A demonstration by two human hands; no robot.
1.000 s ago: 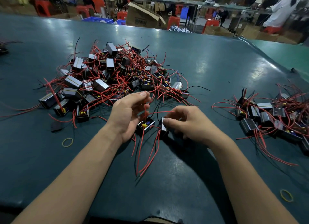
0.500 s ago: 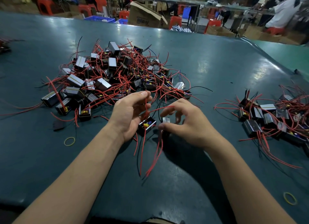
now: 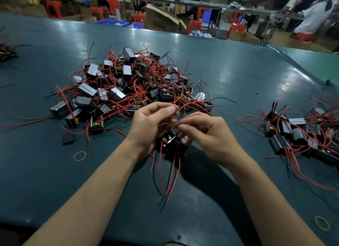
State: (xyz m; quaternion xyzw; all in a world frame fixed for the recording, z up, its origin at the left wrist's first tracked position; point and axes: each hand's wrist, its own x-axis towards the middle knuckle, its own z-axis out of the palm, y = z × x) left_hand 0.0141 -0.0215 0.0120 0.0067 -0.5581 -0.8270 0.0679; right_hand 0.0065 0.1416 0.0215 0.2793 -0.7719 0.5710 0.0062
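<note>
Two small black box modules (image 3: 167,141) with red and black wires sit between my hands, a little above the green table (image 3: 220,71). My left hand (image 3: 149,125) curls round the left module, its fingers raised over it. My right hand (image 3: 205,134) pinches a red wire (image 3: 185,117) that runs up and right from its fingertips. Long red and black leads (image 3: 172,174) hang down from the modules toward me. How the second module is held is hidden behind my fingers.
A big heap of the same wired modules (image 3: 128,86) lies behind my hands. A smaller group (image 3: 300,132) lies at the right. Yellow rubber bands lie at the left (image 3: 80,156) and the near right (image 3: 322,228). Boxes and red stools stand beyond the far edge.
Both hands have lifted off the table with the modules. My right hand went from gripping a module on the table to pinching a red wire.
</note>
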